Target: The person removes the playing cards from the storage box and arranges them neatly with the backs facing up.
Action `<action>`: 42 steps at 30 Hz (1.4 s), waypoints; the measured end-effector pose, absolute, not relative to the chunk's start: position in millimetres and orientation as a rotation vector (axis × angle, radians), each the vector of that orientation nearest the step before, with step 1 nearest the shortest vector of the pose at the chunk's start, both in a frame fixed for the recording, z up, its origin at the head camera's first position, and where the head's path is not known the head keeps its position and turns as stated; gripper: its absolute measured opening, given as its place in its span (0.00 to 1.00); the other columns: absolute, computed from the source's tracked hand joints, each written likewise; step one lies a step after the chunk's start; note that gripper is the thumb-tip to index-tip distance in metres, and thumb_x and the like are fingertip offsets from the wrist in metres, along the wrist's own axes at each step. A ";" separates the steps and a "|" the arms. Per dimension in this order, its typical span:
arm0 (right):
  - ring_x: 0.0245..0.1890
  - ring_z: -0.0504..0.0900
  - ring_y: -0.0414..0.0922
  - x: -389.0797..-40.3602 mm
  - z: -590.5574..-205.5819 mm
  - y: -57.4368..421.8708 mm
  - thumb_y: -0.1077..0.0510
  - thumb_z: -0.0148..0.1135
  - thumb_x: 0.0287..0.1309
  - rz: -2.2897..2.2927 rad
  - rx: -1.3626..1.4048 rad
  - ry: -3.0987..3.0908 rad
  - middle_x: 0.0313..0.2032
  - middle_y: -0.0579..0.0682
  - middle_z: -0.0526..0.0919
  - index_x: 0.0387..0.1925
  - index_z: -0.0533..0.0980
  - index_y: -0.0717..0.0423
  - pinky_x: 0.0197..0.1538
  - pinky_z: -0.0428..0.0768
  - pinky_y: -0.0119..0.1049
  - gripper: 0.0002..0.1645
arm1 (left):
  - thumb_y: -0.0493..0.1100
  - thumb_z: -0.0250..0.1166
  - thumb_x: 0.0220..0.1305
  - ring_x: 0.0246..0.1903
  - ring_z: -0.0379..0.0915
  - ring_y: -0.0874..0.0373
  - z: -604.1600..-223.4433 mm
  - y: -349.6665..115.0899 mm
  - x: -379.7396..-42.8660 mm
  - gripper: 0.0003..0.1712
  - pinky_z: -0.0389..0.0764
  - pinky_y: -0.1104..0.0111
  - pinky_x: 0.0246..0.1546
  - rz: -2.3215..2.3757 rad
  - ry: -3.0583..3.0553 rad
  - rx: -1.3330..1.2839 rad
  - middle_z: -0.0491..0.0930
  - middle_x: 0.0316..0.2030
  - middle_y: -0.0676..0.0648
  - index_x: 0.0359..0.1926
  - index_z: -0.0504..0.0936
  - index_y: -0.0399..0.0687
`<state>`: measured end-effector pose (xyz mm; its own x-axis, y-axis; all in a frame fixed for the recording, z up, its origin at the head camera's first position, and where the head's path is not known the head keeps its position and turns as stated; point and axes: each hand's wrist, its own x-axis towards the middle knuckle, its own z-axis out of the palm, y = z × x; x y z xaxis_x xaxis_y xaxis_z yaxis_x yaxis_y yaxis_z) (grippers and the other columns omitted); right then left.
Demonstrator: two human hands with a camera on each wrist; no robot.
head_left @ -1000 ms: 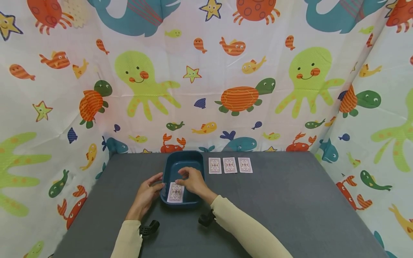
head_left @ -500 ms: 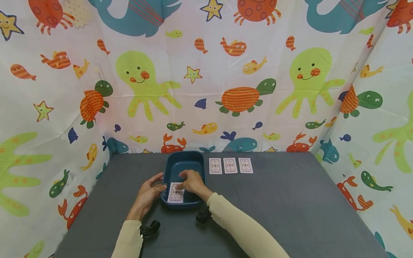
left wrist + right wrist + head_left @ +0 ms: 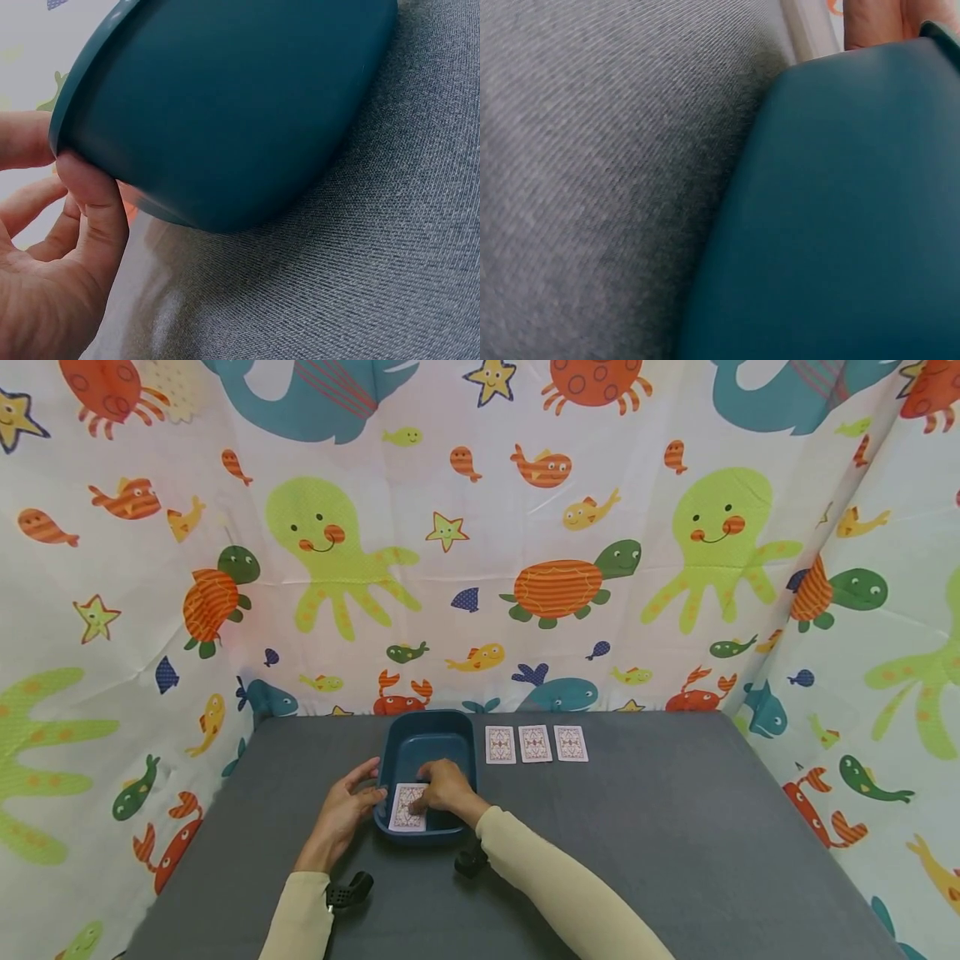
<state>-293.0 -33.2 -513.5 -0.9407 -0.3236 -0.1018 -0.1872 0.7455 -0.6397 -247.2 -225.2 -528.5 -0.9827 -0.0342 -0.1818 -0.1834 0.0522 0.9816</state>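
Grey cloth-covered table (image 3: 660,843), backed by a white curtain (image 3: 442,585) printed with sea creatures. Left hand (image 3: 339,818): pinches the left rim of a dark teal rectangular tray (image 3: 423,752), apparently to steady it against sliding. Right hand (image 3: 447,789): reaches inside the tray, fingers bent, tips on a face-down playing card (image 3: 402,814); whether they pinch or merely press cannot be told, the tray wall filling most of the right wrist view. Card: lies in the near left corner, back pattern up, its placement there probably keeping it within the walls; whether others lie beneath is unclear. Beyond the tray, to its right: three more face-down cards (image 3: 535,744), set apart in an upright row, presumably so each stays separate. Both forearms: cream sleeves (image 3: 570,881), with black wrist-worn devices (image 3: 348,890) underneath.
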 end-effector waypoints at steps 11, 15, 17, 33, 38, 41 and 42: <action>0.40 0.72 0.46 -290.4 -511.6 -38.5 0.54 0.82 0.37 -0.896 -0.407 2.770 0.38 0.50 0.75 0.41 0.79 0.52 0.47 0.73 0.41 0.27 | 0.34 0.61 0.66 0.46 0.74 0.59 -528.7 -227.6 -247.1 0.35 0.73 0.64 0.48 2.071 2.187 -0.239 0.63 0.65 0.45 0.71 0.65 0.56; 0.39 0.72 0.45 -291.0 -511.0 -37.7 0.56 0.82 0.37 -0.982 -0.410 2.771 0.39 0.49 0.75 0.42 0.77 0.50 0.45 0.72 0.40 0.28 | 0.34 0.61 0.65 0.46 0.74 0.59 -529.4 -227.3 -247.9 0.35 0.72 0.64 0.47 2.067 2.193 -0.245 0.64 0.65 0.44 0.71 0.66 0.56; 0.37 0.73 0.44 -291.3 -510.7 -37.2 0.58 0.81 0.40 -1.062 -0.410 2.760 0.38 0.49 0.77 0.42 0.76 0.50 0.42 0.73 0.38 0.27 | 0.34 0.61 0.65 0.46 0.74 0.59 -529.4 -227.1 -248.3 0.35 0.72 0.64 0.47 2.070 2.190 -0.252 0.64 0.64 0.45 0.71 0.66 0.56; 0.23 0.75 0.39 -294.2 -505.3 -33.4 0.62 0.69 0.56 -1.454 -0.385 2.727 0.26 0.49 0.81 0.47 0.81 0.52 0.24 0.72 0.30 0.16 | 0.35 0.62 0.64 0.48 0.73 0.56 -527.9 -225.2 -250.9 0.35 0.72 0.64 0.47 2.059 2.205 -0.266 0.64 0.65 0.45 0.71 0.67 0.57; 0.23 0.74 0.38 -292.9 -498.8 -33.2 0.60 0.69 0.57 -1.492 -0.367 2.785 0.26 0.47 0.80 0.49 0.81 0.51 0.25 0.71 0.29 0.16 | 0.35 0.63 0.63 0.47 0.73 0.58 -526.7 -225.4 -250.9 0.35 0.72 0.63 0.49 2.077 2.197 -0.252 0.63 0.65 0.45 0.71 0.66 0.56; 0.23 0.74 0.37 -291.1 -497.9 -31.8 0.60 0.69 0.57 -1.551 -0.343 2.782 0.26 0.47 0.80 0.49 0.81 0.51 0.25 0.72 0.29 0.16 | 0.35 0.63 0.63 0.45 0.74 0.59 -529.2 -225.2 -250.1 0.36 0.73 0.63 0.49 2.087 2.186 -0.247 0.63 0.65 0.44 0.71 0.66 0.54; 0.23 0.75 0.37 -290.3 -497.5 -31.0 0.60 0.69 0.58 -1.581 -0.332 2.771 0.27 0.47 0.79 0.49 0.81 0.51 0.25 0.72 0.28 0.16 | 0.35 0.64 0.62 0.45 0.74 0.60 -529.9 -224.8 -249.5 0.36 0.73 0.63 0.49 2.086 2.186 -0.256 0.63 0.64 0.44 0.71 0.66 0.54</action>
<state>-290.3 -31.0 -497.5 -0.9765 -0.1463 0.1585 -0.2109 0.4934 -0.8439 -249.5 -224.8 -529.9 -0.9798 -0.0463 -0.1944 -0.1964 0.0418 0.9796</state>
